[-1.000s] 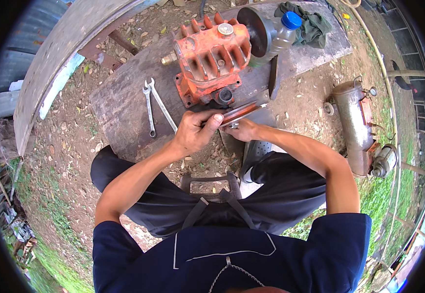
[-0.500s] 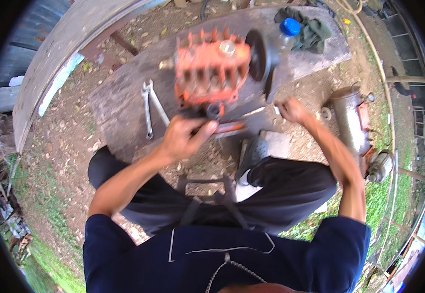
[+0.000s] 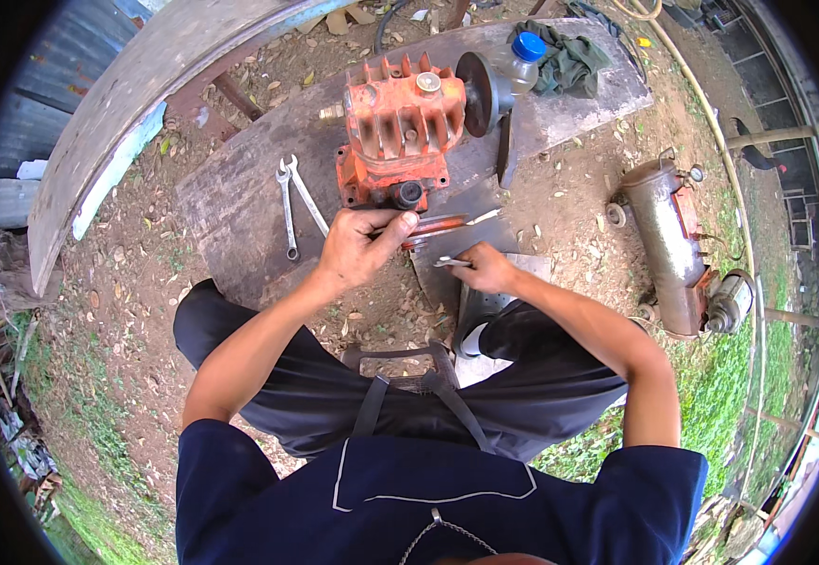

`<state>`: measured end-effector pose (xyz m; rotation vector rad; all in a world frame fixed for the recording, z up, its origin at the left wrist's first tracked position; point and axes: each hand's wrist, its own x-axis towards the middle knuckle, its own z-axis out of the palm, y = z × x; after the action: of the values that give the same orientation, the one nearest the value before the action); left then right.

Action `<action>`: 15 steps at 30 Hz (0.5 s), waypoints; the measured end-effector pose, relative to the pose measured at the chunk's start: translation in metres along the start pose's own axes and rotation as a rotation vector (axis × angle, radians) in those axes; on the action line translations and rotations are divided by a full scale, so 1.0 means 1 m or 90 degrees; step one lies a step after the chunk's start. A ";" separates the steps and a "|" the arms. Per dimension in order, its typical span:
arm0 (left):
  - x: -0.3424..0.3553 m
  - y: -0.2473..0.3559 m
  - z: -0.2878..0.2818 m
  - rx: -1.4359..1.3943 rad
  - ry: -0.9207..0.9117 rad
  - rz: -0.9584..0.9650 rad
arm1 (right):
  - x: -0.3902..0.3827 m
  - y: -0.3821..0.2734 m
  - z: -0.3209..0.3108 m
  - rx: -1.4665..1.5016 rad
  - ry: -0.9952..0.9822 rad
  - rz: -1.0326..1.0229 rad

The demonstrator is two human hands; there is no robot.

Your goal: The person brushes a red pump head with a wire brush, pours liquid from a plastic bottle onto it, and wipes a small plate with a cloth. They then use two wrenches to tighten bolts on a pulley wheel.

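A finned orange-red compressor head (image 3: 405, 127) stands on the weathered wooden board, with a dark pulley wheel (image 3: 481, 94) on its right side and a dark round fitting (image 3: 409, 195) at its near end. Just in front of it, my left hand (image 3: 360, 250) pinches a thin red part (image 3: 439, 227) seen edge-on; its full shape is hidden. My right hand (image 3: 490, 269) is closed on a small pale, flat-looking piece (image 3: 451, 263), too small to name, near the red part. Left of the compressor lie two open-end wrenches (image 3: 287, 217).
The wooden board (image 3: 230, 202) rests low over leaf-strewn dirt. A blue-capped clear bottle (image 3: 521, 66) and a dark green cloth (image 3: 574, 61) lie at its far right. A rusty metal tank (image 3: 664, 235) with a gauge stands on the ground to the right. A curved plank (image 3: 108, 122) rises at left.
My right hand has moved left and nearer, from the board's edge to close by the red part, bringing the small pale piece. My left hand keeps its pinch in nearly the same place.
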<state>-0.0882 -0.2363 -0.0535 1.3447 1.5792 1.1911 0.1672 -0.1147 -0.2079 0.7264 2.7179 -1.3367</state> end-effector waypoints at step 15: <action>-0.012 -0.038 0.006 -0.144 0.077 -0.021 | 0.054 -0.072 0.084 0.392 0.250 0.131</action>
<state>-0.0923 -0.2484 -0.0919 1.1149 1.4918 1.4064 0.0738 -0.1943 -0.2195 1.3928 2.3559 -2.1928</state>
